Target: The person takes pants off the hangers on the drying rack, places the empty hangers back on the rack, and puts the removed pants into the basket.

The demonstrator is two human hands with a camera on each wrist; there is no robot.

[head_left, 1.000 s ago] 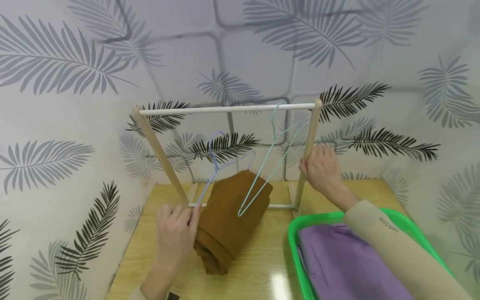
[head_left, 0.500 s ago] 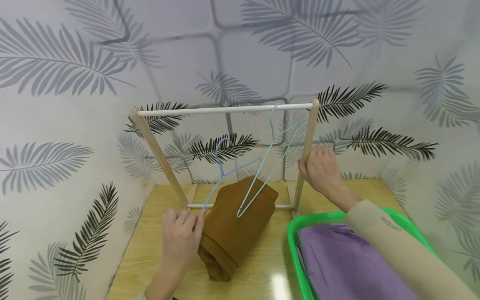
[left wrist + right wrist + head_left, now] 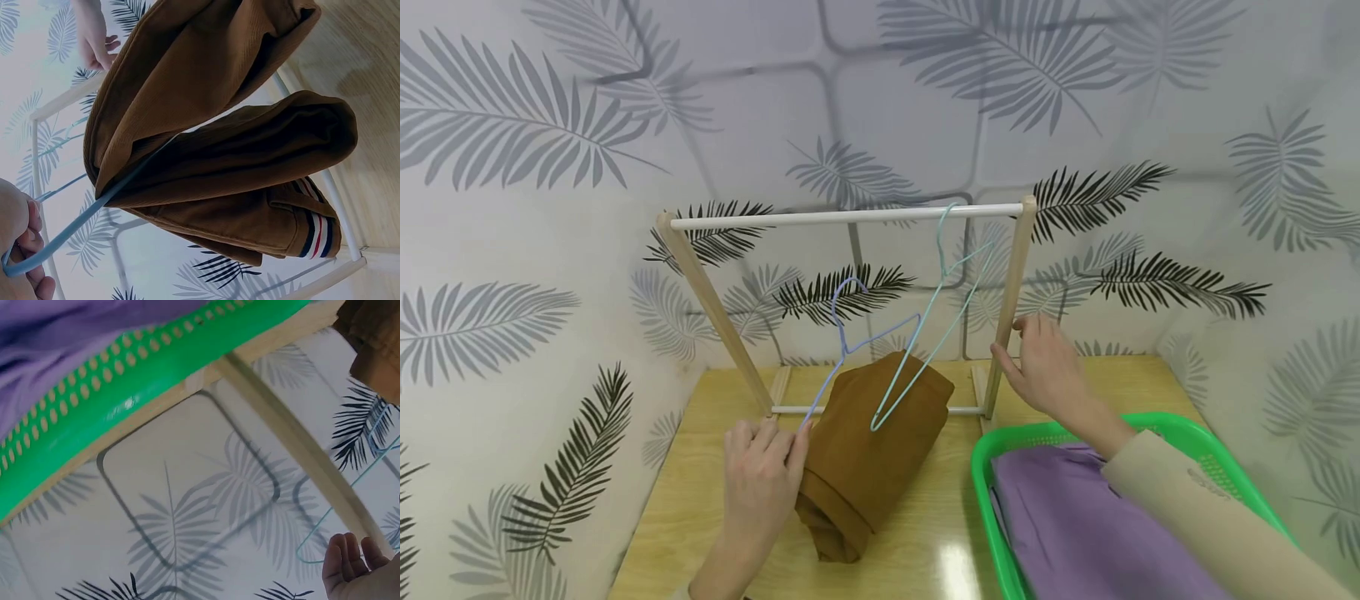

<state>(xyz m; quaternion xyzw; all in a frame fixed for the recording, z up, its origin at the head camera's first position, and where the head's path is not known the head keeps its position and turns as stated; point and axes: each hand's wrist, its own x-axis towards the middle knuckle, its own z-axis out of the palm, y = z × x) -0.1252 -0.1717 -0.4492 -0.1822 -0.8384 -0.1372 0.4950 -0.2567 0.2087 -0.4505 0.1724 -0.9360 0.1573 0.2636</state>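
My left hand (image 3: pixel 760 479) grips one end of a lavender hanger (image 3: pixel 841 350), its hook pointing up. Over the hanger drapes a folded brown garment (image 3: pixel 876 450); the left wrist view shows a navy, white and red striped band (image 3: pixel 317 219) on it. The hanger's lower bar runs inside the fold. My right hand (image 3: pixel 1051 371) is at the right post (image 3: pixel 1011 300) of a small clothes rack, fingers loosely bent and not wrapped round it. Whether the thumb touches the post is hard to tell. A mint hanger (image 3: pixel 928 304) hangs from the rack's white top bar (image 3: pixel 820 218).
A green basket (image 3: pixel 987 500) holding folded purple cloth (image 3: pixel 1090 517) stands at the right, beneath my right forearm. The rack stands at the back of the wooden table (image 3: pixel 681 508), close to the leaf-patterned wall (image 3: pixel 880 100).
My left hand has moved slightly right, with the lavender hanger and brown garment shifting right and down. My right hand has loosened its grip on the post and moved down a little.
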